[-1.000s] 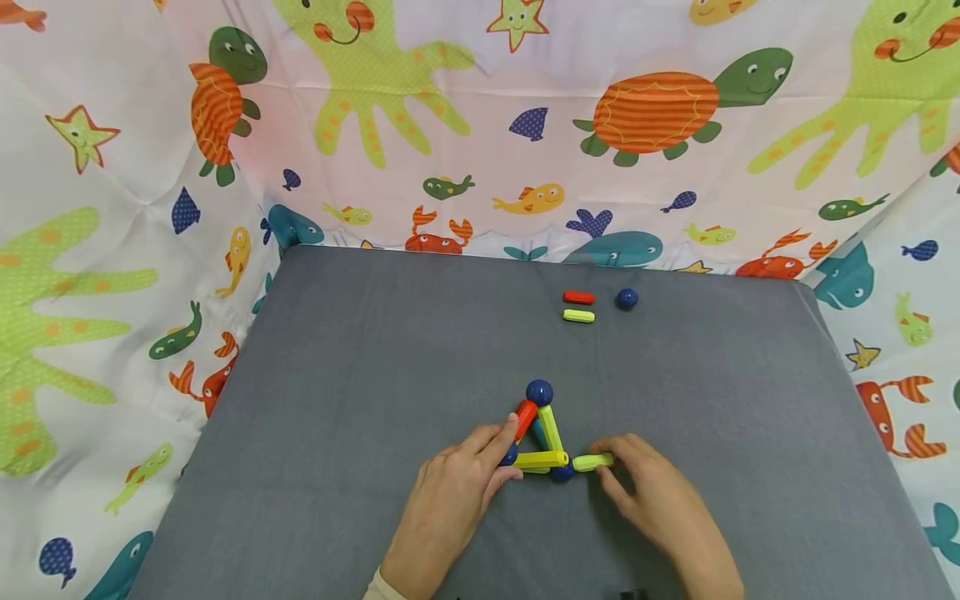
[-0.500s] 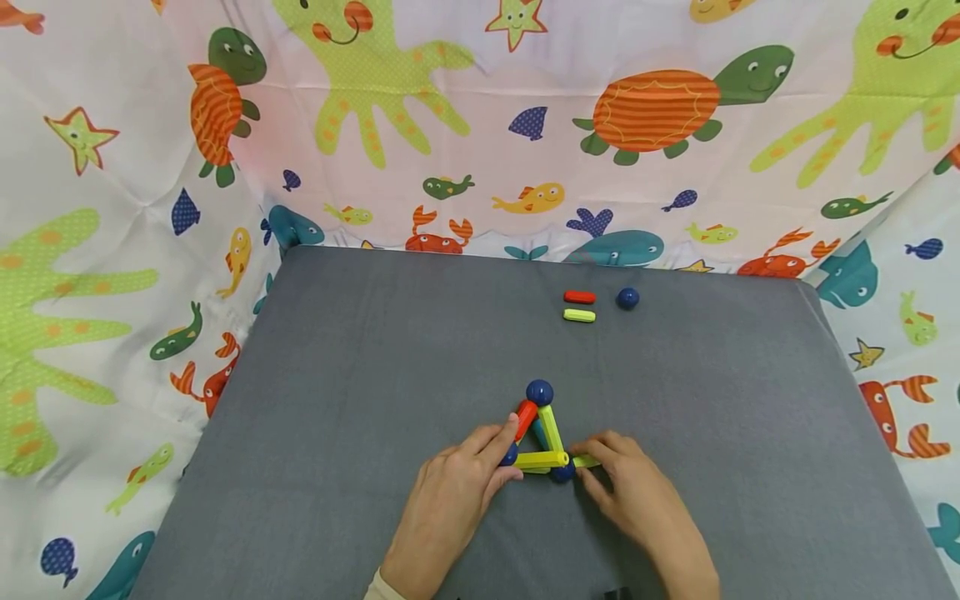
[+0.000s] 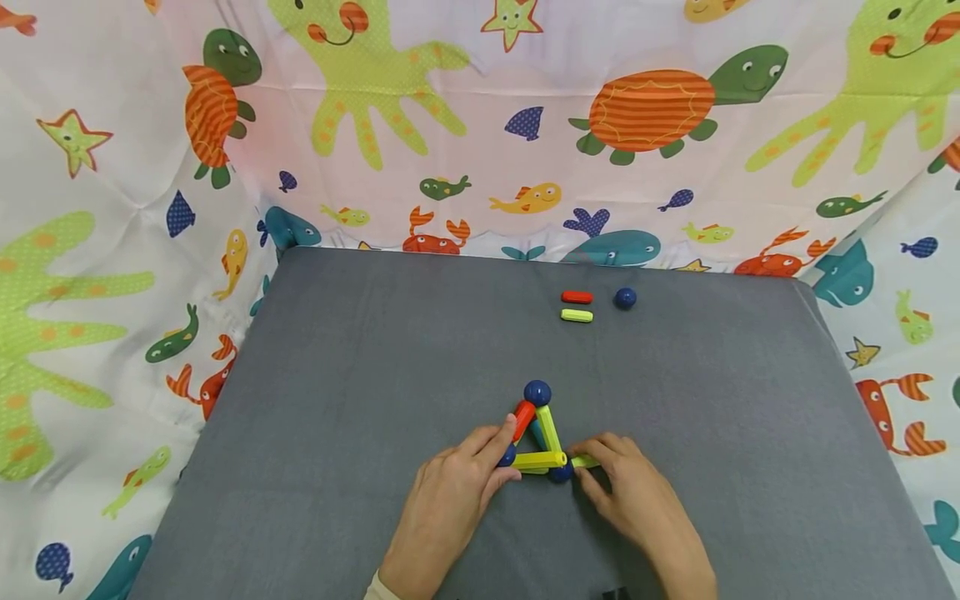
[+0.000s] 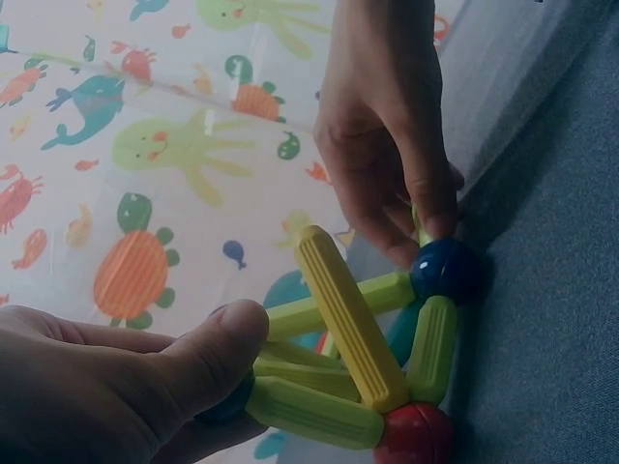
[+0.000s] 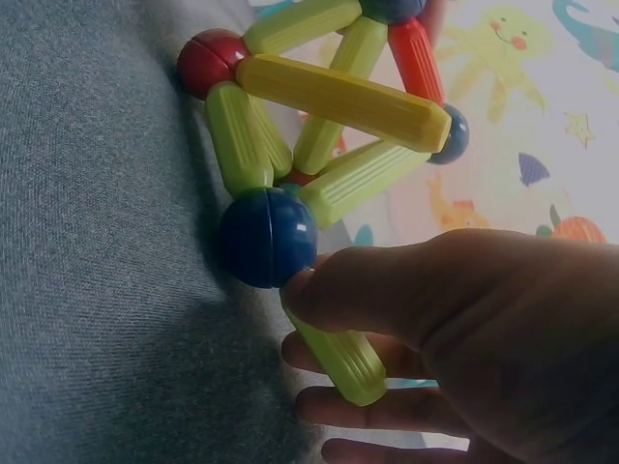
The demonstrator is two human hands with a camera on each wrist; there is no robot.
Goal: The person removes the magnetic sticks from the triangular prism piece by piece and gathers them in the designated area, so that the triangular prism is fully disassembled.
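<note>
Your left hand (image 3: 453, 492) is closed on the left side of the rod-and-ball frame (image 3: 548, 429), its thumb lying over a blue ball (image 4: 230, 398) and its index fingertip beside the red rod (image 3: 523, 421). Your right hand (image 3: 637, 500) pinches a short yellow-green rod (image 5: 343, 358) between thumb and fingers, with that rod's end at the frame's right-hand blue ball (image 5: 266, 237); your thumb partly hides the joint. The frame sits towards the near side of the grey worktop (image 3: 397, 350), between your hands, with another blue ball (image 3: 537, 392) at its far tip. In the wrist views you can see a red ball (image 5: 213, 63) low on the frame, and a longer yellow rod (image 5: 338, 101) slanting up from it. Farther back lie a loose red rod (image 3: 577, 297), a loose yellow-green rod (image 3: 577, 316) just in front of it, and a loose blue ball (image 3: 625, 298) near them to the right.
</note>
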